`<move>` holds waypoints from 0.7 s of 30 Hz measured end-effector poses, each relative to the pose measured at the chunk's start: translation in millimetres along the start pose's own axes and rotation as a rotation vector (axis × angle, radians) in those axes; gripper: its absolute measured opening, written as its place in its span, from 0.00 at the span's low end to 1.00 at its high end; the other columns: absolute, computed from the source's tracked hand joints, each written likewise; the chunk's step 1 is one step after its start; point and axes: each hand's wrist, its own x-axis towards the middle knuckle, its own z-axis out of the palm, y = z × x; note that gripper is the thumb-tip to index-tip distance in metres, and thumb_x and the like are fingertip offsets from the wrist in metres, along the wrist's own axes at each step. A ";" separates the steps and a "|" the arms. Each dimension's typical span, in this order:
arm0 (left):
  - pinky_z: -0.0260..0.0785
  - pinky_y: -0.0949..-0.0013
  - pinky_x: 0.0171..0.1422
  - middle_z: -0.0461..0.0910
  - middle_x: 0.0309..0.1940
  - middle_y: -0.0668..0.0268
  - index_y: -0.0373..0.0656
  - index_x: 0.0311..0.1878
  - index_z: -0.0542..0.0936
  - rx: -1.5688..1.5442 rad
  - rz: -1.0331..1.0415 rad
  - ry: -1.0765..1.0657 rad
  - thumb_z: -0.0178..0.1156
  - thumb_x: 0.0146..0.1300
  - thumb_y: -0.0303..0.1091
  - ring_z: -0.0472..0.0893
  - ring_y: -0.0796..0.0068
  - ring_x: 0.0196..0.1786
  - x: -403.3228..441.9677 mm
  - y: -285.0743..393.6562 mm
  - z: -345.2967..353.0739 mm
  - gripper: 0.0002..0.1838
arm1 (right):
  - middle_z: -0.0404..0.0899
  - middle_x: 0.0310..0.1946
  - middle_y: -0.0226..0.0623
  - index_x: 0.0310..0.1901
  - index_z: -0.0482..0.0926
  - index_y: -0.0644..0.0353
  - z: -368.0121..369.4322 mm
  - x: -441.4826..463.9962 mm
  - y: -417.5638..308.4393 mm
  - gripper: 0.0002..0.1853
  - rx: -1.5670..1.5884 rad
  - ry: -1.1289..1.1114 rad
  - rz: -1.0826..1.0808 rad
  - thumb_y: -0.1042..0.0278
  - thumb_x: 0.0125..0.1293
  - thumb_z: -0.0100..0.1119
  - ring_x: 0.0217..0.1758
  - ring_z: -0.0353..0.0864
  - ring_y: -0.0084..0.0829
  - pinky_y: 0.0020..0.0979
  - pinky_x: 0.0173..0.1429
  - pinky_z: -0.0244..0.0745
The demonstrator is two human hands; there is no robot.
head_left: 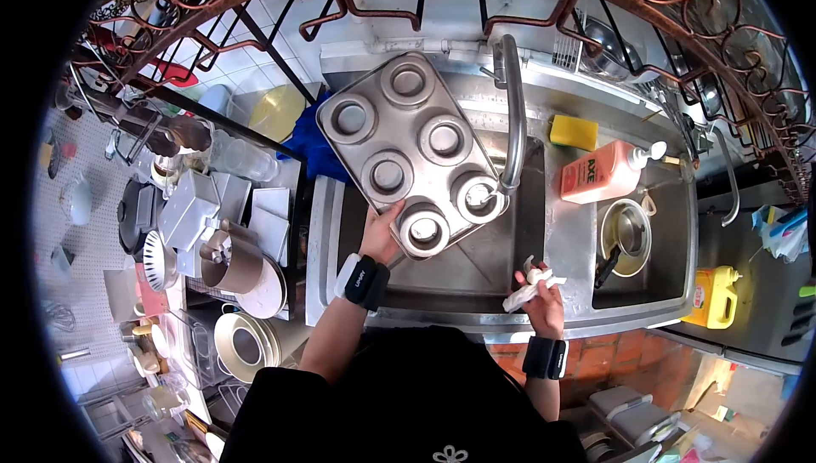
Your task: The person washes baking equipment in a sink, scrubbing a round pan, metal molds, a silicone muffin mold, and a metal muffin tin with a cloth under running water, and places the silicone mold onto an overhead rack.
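My left hand [382, 236] grips the lower left edge of a metal muffin tin [415, 142], which is held tilted over the left sink basin [459, 280]. The tin has several round cups. Bright white patches show in its two lowest cups; whether they are water or foam I cannot tell. The curved faucet [515, 114] ends right by the lower right cup. My right hand [544, 301], at the sink's front edge, has its fingers closed around a crumpled white cloth or tissue [534, 286], apart from the tin.
A yellow sponge [574, 132] and a pink soap bottle [601, 174] stand on the sink ledge. Bowls and a black-handled item sit in the right basin [654, 286]. Dishes crowd the rack [289, 310] at left. A rusty metal rack [374, 0] hangs overhead. A yellow jug [712, 297] stands at right.
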 end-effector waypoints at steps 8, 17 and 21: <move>0.71 0.65 0.54 0.74 0.49 0.63 0.41 0.54 0.69 -0.019 -0.024 -0.095 0.51 0.61 0.20 0.75 0.71 0.51 17.5 -10.4 16.3 0.18 | 0.73 0.43 0.45 0.53 0.66 0.63 3.0 16.6 0.7 0.14 -0.017 0.049 -0.040 0.67 0.68 0.44 0.44 0.74 0.38 0.43 0.48 0.72; 0.73 0.63 0.49 0.75 0.45 0.67 0.46 0.52 0.69 -0.234 -0.146 0.010 0.54 0.61 0.26 0.77 0.71 0.46 29.2 -76.4 49.3 0.15 | 0.76 0.40 0.37 0.55 0.66 0.61 54.9 18.2 -0.9 0.16 -0.278 0.038 -0.259 0.68 0.68 0.45 0.37 0.78 0.25 0.23 0.34 0.72; 0.74 0.61 0.50 0.75 0.45 0.65 0.46 0.53 0.68 -0.275 -0.092 0.009 0.54 0.62 0.25 0.77 0.68 0.46 48.3 -75.0 63.2 0.16 | 0.73 0.37 0.35 0.57 0.63 0.62 54.8 12.9 -9.1 0.17 -0.342 0.041 -0.243 0.68 0.69 0.44 0.34 0.75 0.25 0.24 0.30 0.69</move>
